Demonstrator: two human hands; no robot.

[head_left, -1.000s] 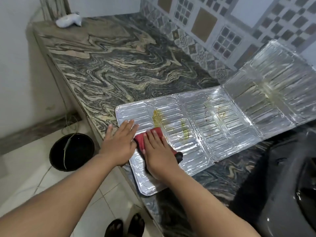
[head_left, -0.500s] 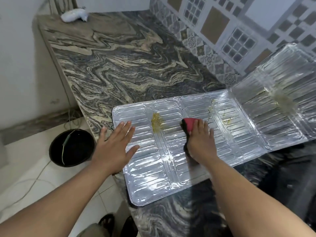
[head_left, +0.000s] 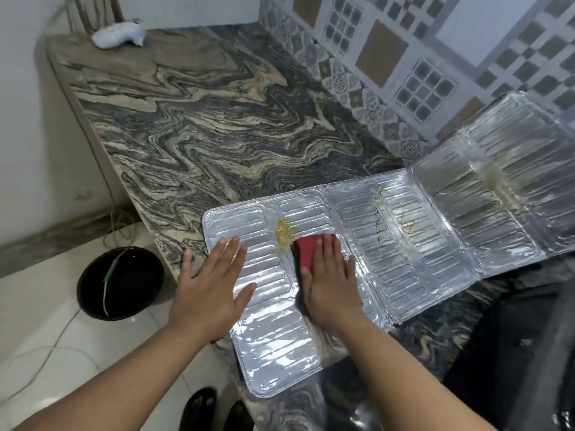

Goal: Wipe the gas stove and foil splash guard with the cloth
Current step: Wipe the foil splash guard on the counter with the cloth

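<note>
Change: since half a second ago the right hand (head_left: 331, 281) has slid the red cloth (head_left: 311, 248) leftward across the foil, from the middle panels to just beside the yellow stain (head_left: 284, 233); the left hand (head_left: 211, 284) has stayed planted.
Cloth: red with a dark underside, flat on the foil splash guard (head_left: 401, 244), mostly under the right fingers, its far-left corner touching the stain's edge.
Right hand: palm down, straight fingers pressing the cloth, not curled round it.
Left hand: spread flat, relaxed, pinning the guard's left panel, thumb over the countertop edge.
Splash guard: opened out on the marble countertop (head_left: 202, 126), its near corner overhanging the counter edge; the panels far right of the right hand rise toward the tiled wall (head_left: 404, 57) and carry more yellowish smears (head_left: 407, 225).
Step, as I judge it: scrubbing the stain just ahead-left of the right fingertips.
Doing it well: short strokes along the embossed ribs, moderate pressure so thin foil does not crease, left palm kept down to stop sliding; the overhanging corner could buckle if leaned on.
Remaining: right-hand smears and the gas stove (head_left: 529, 353), a dark shape near-right, look untouched.
Beyond: white bundle (head_left: 119, 34) at the far counter end; black bucket (head_left: 119, 283) on the floor, left of the left hand.
</note>
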